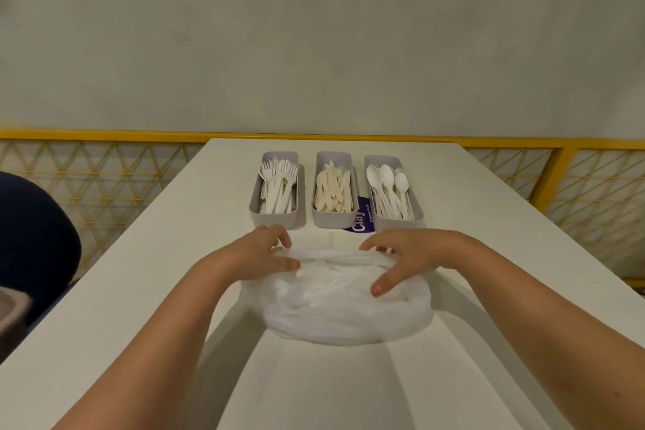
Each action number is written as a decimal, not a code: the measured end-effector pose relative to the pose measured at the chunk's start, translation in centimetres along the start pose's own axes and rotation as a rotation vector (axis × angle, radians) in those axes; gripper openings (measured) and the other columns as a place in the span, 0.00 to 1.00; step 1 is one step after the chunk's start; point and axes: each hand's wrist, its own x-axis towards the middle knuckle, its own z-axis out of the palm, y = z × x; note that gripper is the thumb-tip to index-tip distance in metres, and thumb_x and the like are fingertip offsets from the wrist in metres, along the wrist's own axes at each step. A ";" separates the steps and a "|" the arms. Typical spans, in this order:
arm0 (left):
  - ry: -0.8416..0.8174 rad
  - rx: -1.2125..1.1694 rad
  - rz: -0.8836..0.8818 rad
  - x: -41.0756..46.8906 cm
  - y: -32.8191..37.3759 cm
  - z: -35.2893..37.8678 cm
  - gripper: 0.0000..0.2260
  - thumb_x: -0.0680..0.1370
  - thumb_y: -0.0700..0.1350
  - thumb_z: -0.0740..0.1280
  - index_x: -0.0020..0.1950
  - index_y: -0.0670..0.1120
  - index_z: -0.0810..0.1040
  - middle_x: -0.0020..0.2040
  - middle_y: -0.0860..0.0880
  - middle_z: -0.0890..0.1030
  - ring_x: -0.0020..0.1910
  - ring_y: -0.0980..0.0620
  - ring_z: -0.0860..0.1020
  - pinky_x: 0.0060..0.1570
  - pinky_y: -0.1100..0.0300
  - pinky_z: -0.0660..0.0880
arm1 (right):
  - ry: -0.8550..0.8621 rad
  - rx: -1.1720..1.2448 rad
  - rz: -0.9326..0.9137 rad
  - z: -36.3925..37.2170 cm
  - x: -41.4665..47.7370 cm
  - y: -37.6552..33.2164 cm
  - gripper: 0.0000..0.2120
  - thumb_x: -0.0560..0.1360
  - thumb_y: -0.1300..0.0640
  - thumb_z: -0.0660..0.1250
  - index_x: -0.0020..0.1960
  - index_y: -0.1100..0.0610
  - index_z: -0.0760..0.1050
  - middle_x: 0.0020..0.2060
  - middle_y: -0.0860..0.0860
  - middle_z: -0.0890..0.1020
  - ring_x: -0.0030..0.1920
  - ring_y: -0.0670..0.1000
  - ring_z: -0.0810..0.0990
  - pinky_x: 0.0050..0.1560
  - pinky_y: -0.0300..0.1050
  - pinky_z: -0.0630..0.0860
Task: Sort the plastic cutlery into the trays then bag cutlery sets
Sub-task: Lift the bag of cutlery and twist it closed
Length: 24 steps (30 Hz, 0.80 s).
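Observation:
A translucent white plastic bag (345, 311) lies crumpled on the white table (139, 290) in front of me, with faint cutlery shapes inside. My left hand (265, 253) pinches the bag's upper rim at its left side. My right hand (408, 255) grips the rim at its right side, thumb down on the bag. Beyond the bag stand three grey trays side by side: forks in the left tray (277, 216), knives in the middle tray (333, 218), spoons in the right tray (398, 220).
A purple label (363, 220) lies on the table between the middle and right trays. A yellow railing with mesh (104, 164) runs behind the table. A dark blue rounded object (35, 237) sits off the table's left edge.

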 end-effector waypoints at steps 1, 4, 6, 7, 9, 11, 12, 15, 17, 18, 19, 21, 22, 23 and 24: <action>-0.007 -0.043 -0.072 -0.8 -0.4 0.1 0.23 0.74 0.54 0.69 0.65 0.48 0.68 0.62 0.48 0.70 0.59 0.50 0.72 0.58 0.58 0.70 | -0.012 -0.010 0.005 0.7 -0.2 0.1 0.37 0.67 0.43 0.74 0.71 0.45 0.62 0.64 0.44 0.69 0.65 0.49 0.69 0.66 0.44 0.67; -0.030 -0.087 -0.182 -2.2 -1.1 0.2 0.35 0.70 0.59 0.71 0.71 0.49 0.63 0.66 0.47 0.69 0.63 0.48 0.71 0.63 0.55 0.70 | 0.086 -0.006 0.004 2.4 -0.1 0.2 0.31 0.66 0.48 0.76 0.66 0.49 0.68 0.61 0.46 0.72 0.62 0.49 0.72 0.62 0.43 0.69; -0.079 0.007 -0.186 -2.9 -1.1 0.9 0.33 0.67 0.61 0.72 0.66 0.48 0.69 0.62 0.48 0.73 0.60 0.48 0.73 0.60 0.56 0.71 | 0.176 0.022 -0.029 3.3 -0.1 0.0 0.16 0.67 0.52 0.75 0.51 0.51 0.73 0.52 0.48 0.74 0.53 0.50 0.73 0.51 0.41 0.71; -0.085 0.024 -0.169 -3.1 -1.0 1.3 0.30 0.66 0.61 0.73 0.62 0.47 0.73 0.58 0.48 0.76 0.56 0.48 0.75 0.57 0.57 0.72 | 0.223 0.050 -0.040 3.6 -0.2 -0.1 0.12 0.68 0.55 0.75 0.42 0.51 0.72 0.46 0.48 0.75 0.48 0.50 0.73 0.44 0.40 0.70; -0.043 -0.079 -0.106 -3.5 -0.7 2.1 0.23 0.65 0.56 0.76 0.53 0.43 0.79 0.50 0.46 0.80 0.50 0.47 0.78 0.50 0.58 0.74 | 0.341 0.139 -0.037 4.1 -0.2 0.0 0.15 0.68 0.61 0.73 0.32 0.51 0.68 0.35 0.48 0.73 0.41 0.50 0.73 0.34 0.37 0.66; -0.018 -0.291 -0.045 -4.0 -0.5 2.5 0.20 0.63 0.51 0.78 0.49 0.41 0.80 0.47 0.44 0.83 0.47 0.45 0.81 0.48 0.55 0.77 | 0.479 0.245 -0.017 4.5 -0.3 0.5 0.16 0.68 0.67 0.69 0.30 0.52 0.66 0.32 0.48 0.72 0.38 0.51 0.72 0.31 0.36 0.63; -0.036 -0.424 -0.019 -4.4 -0.4 2.4 0.23 0.61 0.52 0.78 0.49 0.41 0.79 0.47 0.43 0.83 0.46 0.45 0.82 0.49 0.52 0.78 | 0.538 0.296 -0.014 4.6 -0.4 0.8 0.17 0.68 0.68 0.68 0.30 0.52 0.66 0.32 0.48 0.72 0.37 0.50 0.72 0.31 0.35 0.63; -0.173 -0.859 0.033 -5.4 -0.9 2.2 0.38 0.51 0.57 0.81 0.56 0.45 0.74 0.48 0.43 0.83 0.45 0.47 0.82 0.46 0.53 0.78 | 0.621 0.456 0.012 4.8 -0.9 1.8 0.16 0.69 0.69 0.66 0.30 0.52 0.67 0.31 0.47 0.72 0.33 0.46 0.69 0.31 0.34 0.62; -0.238 -1.049 0.160 -6.0 -1.4 2.1 0.42 0.53 0.54 0.82 0.64 0.53 0.71 0.52 0.44 0.81 0.49 0.46 0.81 0.47 0.53 0.79 | 0.660 0.549 0.041 5.1 -1.0 2.6 0.15 0.68 0.70 0.65 0.31 0.53 0.68 0.31 0.48 0.72 0.33 0.47 0.69 0.32 0.36 0.64; -0.267 -1.119 0.244 -6.5 -1.4 1.9 0.40 0.55 0.50 0.82 0.65 0.55 0.72 0.51 0.45 0.81 0.50 0.46 0.80 0.47 0.53 0.79 | 0.676 0.583 0.052 5.2 -1.0 2.9 0.15 0.68 0.70 0.65 0.31 0.54 0.68 0.31 0.49 0.72 0.34 0.47 0.69 0.32 0.37 0.64; -0.287 -1.154 0.322 -6.9 -1.4 1.8 0.36 0.55 0.46 0.82 0.62 0.55 0.75 0.50 0.46 0.80 0.50 0.46 0.80 0.46 0.55 0.79 | 0.684 0.618 0.059 5.3 -1.0 3.2 0.14 0.69 0.70 0.65 0.31 0.54 0.68 0.32 0.49 0.72 0.35 0.49 0.70 0.33 0.37 0.64; -0.264 -1.051 0.389 -7.7 -0.9 1.8 0.22 0.56 0.40 0.81 0.48 0.51 0.83 0.47 0.49 0.79 0.48 0.49 0.79 0.44 0.60 0.77 | 0.682 0.710 0.069 5.4 -1.0 3.4 0.13 0.69 0.70 0.65 0.32 0.54 0.69 0.34 0.51 0.73 0.38 0.51 0.71 0.34 0.38 0.65; -0.212 -0.885 0.384 -8.0 -0.4 1.9 0.14 0.60 0.37 0.78 0.42 0.50 0.85 0.46 0.49 0.77 0.47 0.49 0.77 0.44 0.63 0.75 | 0.682 0.769 0.079 5.3 -1.0 3.4 0.13 0.69 0.69 0.66 0.33 0.55 0.70 0.36 0.52 0.73 0.38 0.52 0.72 0.35 0.39 0.66; -0.145 -0.655 0.358 -8.0 -0.1 2.2 0.13 0.65 0.34 0.73 0.41 0.50 0.86 0.45 0.48 0.73 0.45 0.50 0.74 0.43 0.66 0.71 | 0.678 0.847 0.093 5.2 -1.1 3.3 0.12 0.70 0.70 0.66 0.34 0.54 0.71 0.37 0.52 0.74 0.38 0.51 0.72 0.35 0.40 0.67; -0.069 -0.400 0.318 -7.8 0.2 2.6 0.17 0.69 0.31 0.67 0.44 0.51 0.85 0.44 0.50 0.70 0.43 0.52 0.72 0.41 0.70 0.67 | 0.656 0.954 0.087 4.9 -1.3 3.2 0.13 0.70 0.70 0.66 0.36 0.54 0.71 0.39 0.52 0.74 0.38 0.51 0.73 0.36 0.41 0.68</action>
